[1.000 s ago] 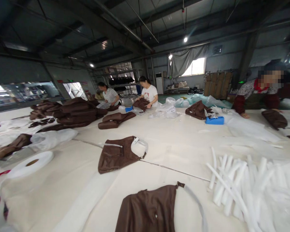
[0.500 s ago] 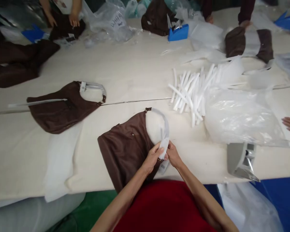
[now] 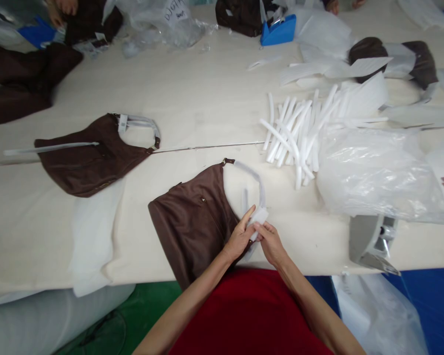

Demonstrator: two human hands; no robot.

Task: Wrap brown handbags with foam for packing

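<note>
Left hand (image 3: 240, 240) and right hand (image 3: 272, 241) are both pinching a small white wrapping sheet (image 3: 260, 215) at the pale-sleeved strap (image 3: 262, 189) of a dark-brown, leather-look handbag (image 3: 194, 222), lying lower centre on the cream cloth-covered bench (image 3: 207, 108); strap-wrapping seems to be going on, probably calling for a snug fold next.

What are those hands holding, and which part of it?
The brown bag, by its strap: the left hand and right hand pinch white wrapping at the strap's end nearest the person.
</note>
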